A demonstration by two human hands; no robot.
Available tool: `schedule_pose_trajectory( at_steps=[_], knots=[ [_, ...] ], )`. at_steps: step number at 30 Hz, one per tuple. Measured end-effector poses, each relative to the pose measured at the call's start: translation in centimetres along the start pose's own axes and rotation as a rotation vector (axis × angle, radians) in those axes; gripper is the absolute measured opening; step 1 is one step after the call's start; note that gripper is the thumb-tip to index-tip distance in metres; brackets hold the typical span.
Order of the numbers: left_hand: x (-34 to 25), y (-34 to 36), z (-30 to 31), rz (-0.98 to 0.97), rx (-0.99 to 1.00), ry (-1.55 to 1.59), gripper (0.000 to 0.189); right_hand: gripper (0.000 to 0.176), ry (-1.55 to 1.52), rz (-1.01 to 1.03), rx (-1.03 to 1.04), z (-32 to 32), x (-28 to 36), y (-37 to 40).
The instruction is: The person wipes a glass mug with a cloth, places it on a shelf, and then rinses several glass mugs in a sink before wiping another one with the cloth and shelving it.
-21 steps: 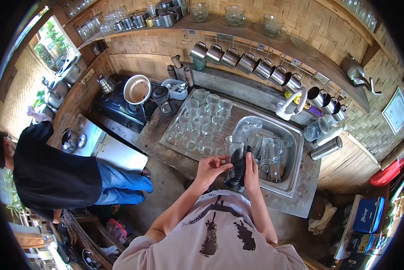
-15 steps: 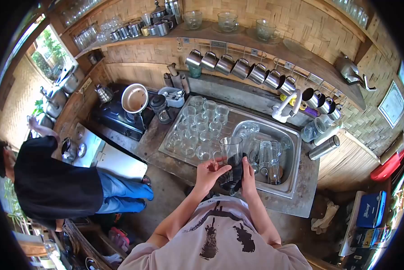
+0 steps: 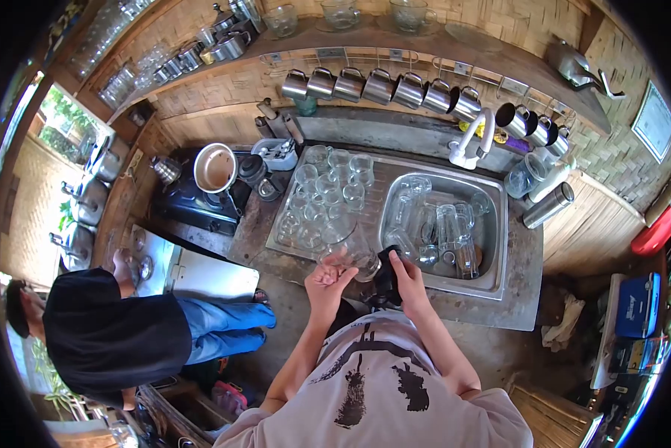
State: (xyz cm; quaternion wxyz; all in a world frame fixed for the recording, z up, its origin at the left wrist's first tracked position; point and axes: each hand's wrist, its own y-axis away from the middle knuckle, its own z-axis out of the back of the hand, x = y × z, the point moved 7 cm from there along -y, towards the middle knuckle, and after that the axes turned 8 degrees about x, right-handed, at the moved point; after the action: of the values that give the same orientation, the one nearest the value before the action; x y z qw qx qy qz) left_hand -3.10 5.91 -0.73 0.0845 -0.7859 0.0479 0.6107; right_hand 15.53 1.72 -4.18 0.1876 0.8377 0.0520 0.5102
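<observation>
My left hand (image 3: 326, 287) is closed on a tall clear glass mug (image 3: 352, 254), tilted above the front edge of the steel drainboard. Just to its right, my right hand (image 3: 408, 280) grips a black cloth (image 3: 387, 284) beside the mug's base. Several glass mugs (image 3: 328, 187) stand on the drainboard behind my left hand. In the sink basin (image 3: 497, 246), tall glasses (image 3: 449, 228) and other glassware lie on their sides, right of my right hand.
A co-worker in a black top (image 3: 119, 328) stands at the left by a white counter (image 3: 212, 274). A stove (image 3: 190, 205) holds a pot (image 3: 216, 168). Steel mugs (image 3: 380, 86) hang behind the white faucet (image 3: 470, 142). A steel tumbler (image 3: 549, 206) stands right of the sink.
The mug has moved left, off the cloth, and tilts up to the left. My hands are farther apart. The co-worker's raised arm has come down toward the counter. The whole view has shifted.
</observation>
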Motion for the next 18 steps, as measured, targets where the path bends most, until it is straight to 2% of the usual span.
schedule_pose_trajectory(
  at_steps=[1, 2, 3, 6, 7, 10, 11, 14, 18],
  knots=[
    [0.7, -0.1, 0.9, -0.030, 0.014, -0.110, 0.043, 0.044, -0.001, 0.007, 0.030, -0.2, -0.4, -0.2],
    [1.5, 0.0, 0.9, -0.015, 0.051, -0.077, 0.042, 0.045, -0.001, 0.014, 0.062, -0.6, -0.7, -0.3],
    [1.2, 0.0, 0.5, -0.002, 0.084, -0.046, 0.041, 0.043, 0.048, 0.115, 0.028, -1.5, 1.0, 0.6],
    [0.2, 0.0, -0.8, 0.068, 0.098, 0.049, 0.039, 0.041, 0.021, 0.298, 0.152, -2.6, 1.1, 0.7],
    [0.2, 0.0, -1.3, 0.098, 0.090, 0.084, 0.039, 0.040, -0.031, 0.307, 0.123, -2.3, 1.2, 0.8],
    [0.4, -0.3, -1.9, 0.104, 0.026, 0.069, 0.035, 0.047, 0.086, 0.339, 0.271, -3.4, 3.1, 1.5],
    [0.4, -0.4, -2.2, 0.101, 0.041, 0.103, 0.034, 0.054, 0.010, 0.381, 0.217, -3.6, 3.2, 1.4],
    [0.2, -0.8, -3.1, 0.093, 0.101, 0.202, 0.032, 0.055, -0.196, 0.310, 0.170, -3.4, 2.8, 1.0],
    [-0.2, -1.7, -2.9, 0.066, 0.214, -0.009, 0.029, 0.055, -0.201, 0.331, 0.154, -2.0, 2.4, 0.4]
  ],
)
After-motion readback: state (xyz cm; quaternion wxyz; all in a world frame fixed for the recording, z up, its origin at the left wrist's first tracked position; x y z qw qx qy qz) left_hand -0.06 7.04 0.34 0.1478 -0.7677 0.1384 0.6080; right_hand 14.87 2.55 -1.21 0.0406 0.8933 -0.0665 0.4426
